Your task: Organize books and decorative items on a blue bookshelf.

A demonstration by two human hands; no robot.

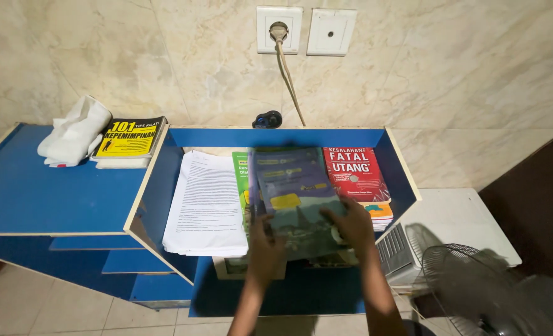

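From the head camera, looking down, both bare hands were laid on a grey-blue paperback book with a yellow label (295, 199) lying in the open blue wooden compartment (276, 137) of a shelf unit. The left hand (265, 246) was closed on the book's lower left edge, its fingers curled over the cover; the right hand (351, 223) lay spread on the lower right part of the cover, fingers apart and pressing flat. The picture was blurred around both hands, so the thumbs could not be made out.

The book rested on top of a low pile in the middle of the compartment, a green-covered book (241, 180) showing from under its left side. Just to the left lay a thick stack of white printed sheets (207, 205). To the right, touching or nearly so, sat a red paperback book (354, 173) on a small pile.

On the blue shelf top (33, 193) at the left lay a yellow and black paperback book (131, 138) beside a crumpled white cloth (74, 132). A beige cable (288, 71) hung from a white wall socket (279, 29). A grey wire-caged fan (476, 286) stood at the lower right.
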